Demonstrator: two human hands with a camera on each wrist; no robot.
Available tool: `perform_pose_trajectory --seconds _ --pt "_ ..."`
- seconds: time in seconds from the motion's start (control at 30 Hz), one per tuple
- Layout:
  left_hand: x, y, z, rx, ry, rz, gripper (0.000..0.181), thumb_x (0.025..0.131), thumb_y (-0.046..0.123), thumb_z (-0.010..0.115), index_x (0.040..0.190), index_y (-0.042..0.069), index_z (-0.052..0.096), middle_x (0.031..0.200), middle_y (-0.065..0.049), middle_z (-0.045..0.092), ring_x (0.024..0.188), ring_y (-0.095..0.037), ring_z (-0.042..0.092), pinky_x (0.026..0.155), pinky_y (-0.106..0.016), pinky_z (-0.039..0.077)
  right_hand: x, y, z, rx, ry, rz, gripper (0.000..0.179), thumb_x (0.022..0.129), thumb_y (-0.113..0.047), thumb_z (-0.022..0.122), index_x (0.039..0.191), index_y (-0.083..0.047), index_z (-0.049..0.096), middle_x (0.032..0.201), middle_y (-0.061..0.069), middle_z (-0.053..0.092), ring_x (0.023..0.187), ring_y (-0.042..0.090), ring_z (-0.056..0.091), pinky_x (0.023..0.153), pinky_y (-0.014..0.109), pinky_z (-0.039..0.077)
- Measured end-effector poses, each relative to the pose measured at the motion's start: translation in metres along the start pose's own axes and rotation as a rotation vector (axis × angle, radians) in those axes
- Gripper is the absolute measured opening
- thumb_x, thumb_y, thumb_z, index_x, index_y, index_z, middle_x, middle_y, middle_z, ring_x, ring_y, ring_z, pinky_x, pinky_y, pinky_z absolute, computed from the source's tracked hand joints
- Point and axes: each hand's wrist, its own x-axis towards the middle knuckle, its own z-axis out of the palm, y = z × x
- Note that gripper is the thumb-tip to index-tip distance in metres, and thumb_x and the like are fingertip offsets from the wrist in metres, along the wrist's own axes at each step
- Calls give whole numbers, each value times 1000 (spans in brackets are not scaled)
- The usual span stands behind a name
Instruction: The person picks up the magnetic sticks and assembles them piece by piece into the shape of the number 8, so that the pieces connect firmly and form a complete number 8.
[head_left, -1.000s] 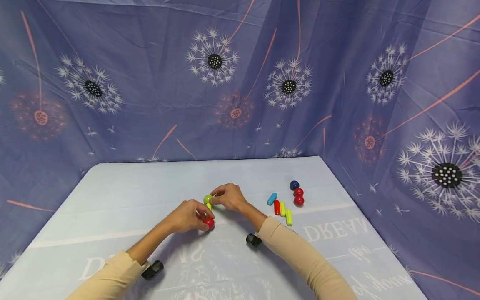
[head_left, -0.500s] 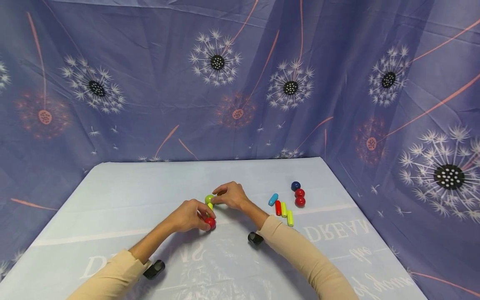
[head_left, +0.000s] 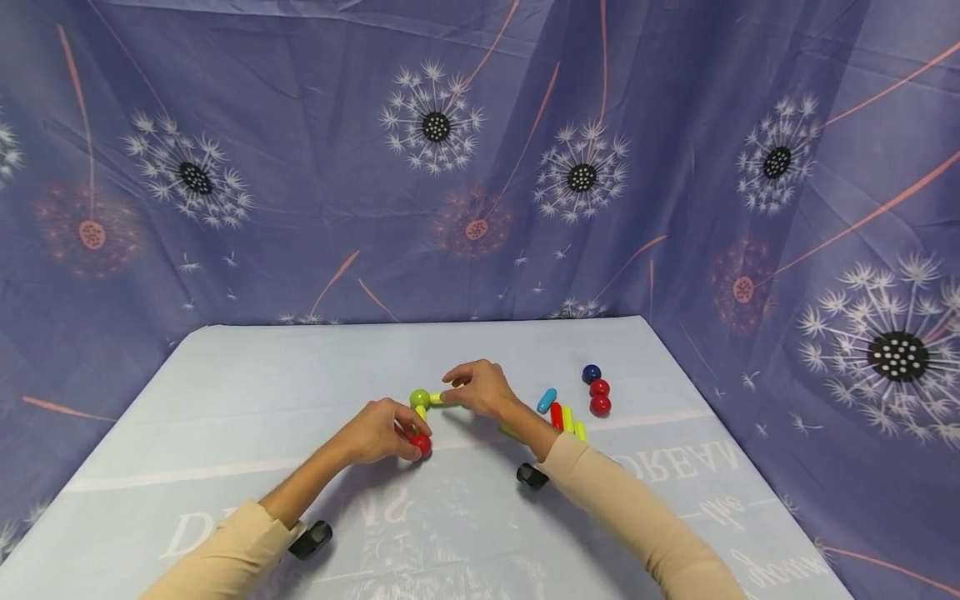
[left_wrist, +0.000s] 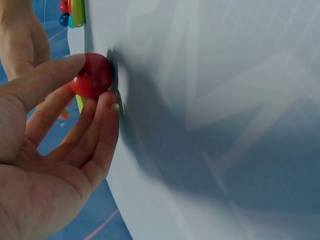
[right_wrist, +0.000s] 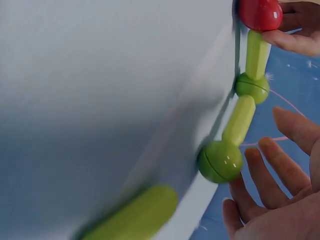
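Curtained-off space, dandelion-print drapes (head_left: 322, 167), cloth-covered table (head_left: 300, 358)

The red ball (left_wrist: 95, 76) you hold looks like hard plastic, smooth and very shiny, with bright spots of light on it. The green ball (right_wrist: 218, 162) near you looks like shiny plastic too, with a thin line cut round it. You can see the yellow-green stick (right_wrist: 239, 121) is smooth, with a softer shine. Your left sleeve (head_left: 232, 546) is dull cloth, and the purple curtain (head_left: 315, 183) is creased cloth.
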Motion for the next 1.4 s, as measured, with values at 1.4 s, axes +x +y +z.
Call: perform_pose_trajectory --seconds 1.4 --pt "0 -32 5 -455 92 -117 38 81 8 82 117 0 73 102 -17 74 92 -16 67 80 -27 52 -74 43 -59 -192 -80 62 32 77 -16 86 107 -10 76 93 4 74 86 15 65 79 35 52"
